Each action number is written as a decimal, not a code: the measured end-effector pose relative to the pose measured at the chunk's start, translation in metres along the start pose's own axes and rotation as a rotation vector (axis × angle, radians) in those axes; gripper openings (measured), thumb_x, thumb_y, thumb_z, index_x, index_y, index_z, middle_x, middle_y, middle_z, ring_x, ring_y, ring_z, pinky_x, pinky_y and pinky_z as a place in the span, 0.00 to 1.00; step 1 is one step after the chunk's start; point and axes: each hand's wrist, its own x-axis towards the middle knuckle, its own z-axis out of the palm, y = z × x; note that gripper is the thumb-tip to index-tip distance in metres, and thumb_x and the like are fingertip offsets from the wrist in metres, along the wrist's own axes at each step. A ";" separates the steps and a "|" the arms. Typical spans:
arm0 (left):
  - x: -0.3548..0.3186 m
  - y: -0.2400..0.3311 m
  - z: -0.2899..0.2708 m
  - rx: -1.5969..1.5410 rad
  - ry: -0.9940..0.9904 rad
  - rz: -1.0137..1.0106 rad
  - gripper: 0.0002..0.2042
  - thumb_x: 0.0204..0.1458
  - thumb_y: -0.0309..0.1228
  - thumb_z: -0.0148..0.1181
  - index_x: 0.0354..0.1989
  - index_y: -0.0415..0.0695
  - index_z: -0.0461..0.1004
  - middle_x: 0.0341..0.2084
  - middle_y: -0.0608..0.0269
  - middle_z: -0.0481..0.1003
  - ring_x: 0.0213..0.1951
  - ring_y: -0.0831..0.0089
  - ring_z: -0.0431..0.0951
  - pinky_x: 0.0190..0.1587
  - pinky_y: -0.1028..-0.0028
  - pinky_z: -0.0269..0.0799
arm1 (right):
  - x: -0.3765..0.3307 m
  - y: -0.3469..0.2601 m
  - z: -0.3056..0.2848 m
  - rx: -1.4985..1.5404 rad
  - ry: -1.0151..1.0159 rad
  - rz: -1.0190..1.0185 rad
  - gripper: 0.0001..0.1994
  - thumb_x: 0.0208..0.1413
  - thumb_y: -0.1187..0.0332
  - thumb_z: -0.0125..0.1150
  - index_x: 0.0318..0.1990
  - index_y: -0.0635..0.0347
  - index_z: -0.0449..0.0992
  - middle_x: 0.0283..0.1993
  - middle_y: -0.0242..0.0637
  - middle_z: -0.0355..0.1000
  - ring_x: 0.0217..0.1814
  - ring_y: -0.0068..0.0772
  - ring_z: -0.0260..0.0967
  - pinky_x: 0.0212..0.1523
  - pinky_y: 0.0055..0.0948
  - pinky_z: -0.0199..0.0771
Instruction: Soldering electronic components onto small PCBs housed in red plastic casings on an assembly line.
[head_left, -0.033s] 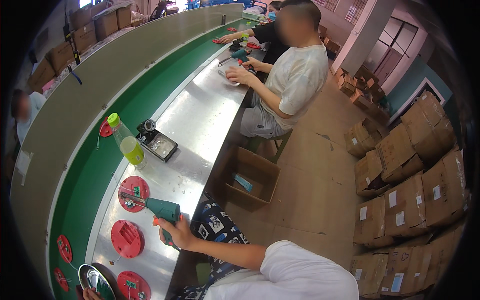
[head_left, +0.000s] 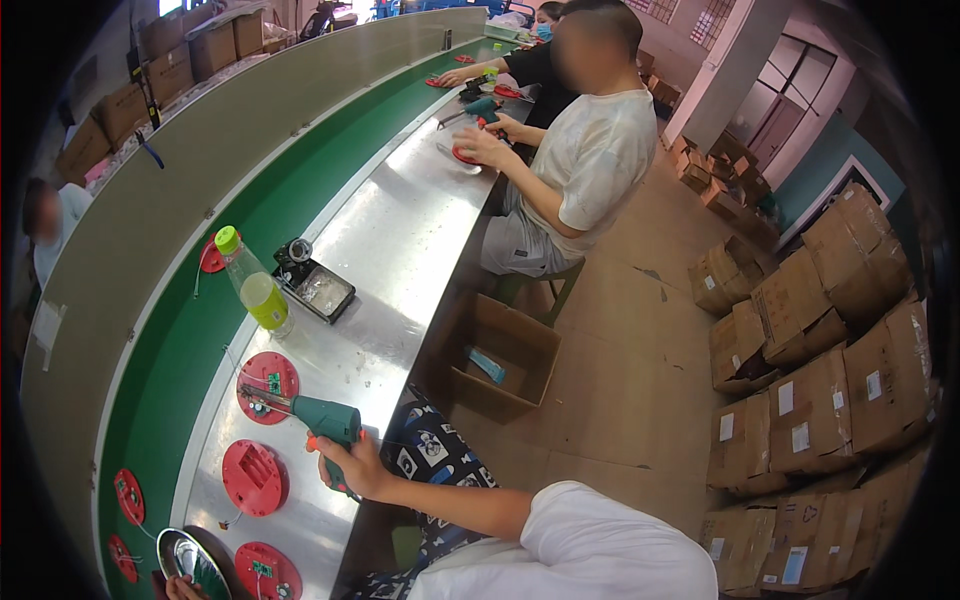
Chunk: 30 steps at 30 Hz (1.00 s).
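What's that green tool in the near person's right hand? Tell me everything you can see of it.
The green tool is pistol-shaped, with a rounded, plastic-looking body, orange-red parts near the grip and slender, metal-looking parts at its front. The right hand wraps around its handle, hiding much of it. Its front points toward the picture's left, over a red disc; whether the tip touches the disc is too small to tell.

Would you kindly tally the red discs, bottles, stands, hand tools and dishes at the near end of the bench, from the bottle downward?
Red discs on the metal top: 3
Red discs on the green strip: 3
Bottle: 1
Black stand: 1
Green tool in the right hand: 1
Metal dish at the left hand: 1
Total: 10
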 end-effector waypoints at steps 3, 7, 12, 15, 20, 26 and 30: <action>0.002 -0.008 0.001 0.028 -0.039 0.065 0.08 0.61 0.26 0.58 0.43 0.32 0.75 0.28 0.58 0.76 0.30 0.72 0.73 0.32 0.74 0.69 | 0.000 0.004 -0.005 -0.008 0.012 -0.009 0.12 0.67 0.68 0.54 0.50 0.68 0.71 0.39 0.38 0.76 0.20 0.23 0.70 0.21 0.25 0.71; 0.007 -0.039 -0.002 -0.059 -0.025 -0.028 0.10 0.62 0.27 0.58 0.46 0.33 0.75 0.30 0.58 0.76 0.31 0.71 0.74 0.35 0.73 0.71 | -0.001 0.005 -0.005 -0.023 0.012 0.001 0.11 0.67 0.68 0.54 0.49 0.68 0.71 0.40 0.38 0.75 0.19 0.23 0.70 0.21 0.24 0.70; 0.027 -0.168 -0.056 -0.337 0.080 -0.246 0.13 0.62 0.35 0.60 0.48 0.39 0.75 0.36 0.60 0.78 0.32 0.73 0.77 0.35 0.77 0.73 | -0.005 0.010 0.014 -0.031 0.044 0.031 0.09 0.65 0.66 0.57 0.42 0.64 0.77 0.21 0.29 0.70 0.20 0.22 0.69 0.22 0.25 0.68; -0.002 0.008 -0.008 0.004 -0.049 -0.228 0.13 0.63 0.35 0.60 0.48 0.38 0.75 0.42 0.59 0.75 0.43 0.71 0.76 0.45 0.72 0.73 | -0.006 -0.005 0.004 -0.311 0.194 -0.090 0.09 0.63 0.66 0.57 0.39 0.61 0.79 0.21 0.29 0.71 0.19 0.20 0.66 0.21 0.24 0.65; -0.004 0.022 0.011 -0.136 0.034 -0.135 0.07 0.60 0.25 0.60 0.43 0.34 0.77 0.45 0.57 0.80 0.47 0.72 0.78 0.53 0.74 0.71 | -0.001 -0.014 0.003 -0.016 0.187 -0.082 0.13 0.65 0.62 0.54 0.45 0.65 0.73 0.21 0.32 0.69 0.14 0.27 0.65 0.15 0.25 0.63; -0.003 0.041 -0.009 -0.203 0.123 -0.123 0.05 0.62 0.23 0.55 0.43 0.34 0.74 0.42 0.57 0.80 0.41 0.76 0.78 0.46 0.78 0.72 | -0.002 -0.007 0.008 -0.029 0.076 -0.076 0.15 0.68 0.61 0.47 0.49 0.66 0.68 0.37 0.43 0.71 0.18 0.30 0.67 0.18 0.29 0.69; 0.012 0.042 -0.008 -0.175 0.018 -0.145 0.04 0.64 0.22 0.53 0.43 0.36 0.72 0.32 0.63 0.79 0.30 0.82 0.73 0.34 0.81 0.68 | -0.002 -0.006 0.008 -0.031 0.071 -0.093 0.15 0.68 0.61 0.47 0.49 0.66 0.69 0.37 0.43 0.71 0.18 0.30 0.67 0.18 0.29 0.69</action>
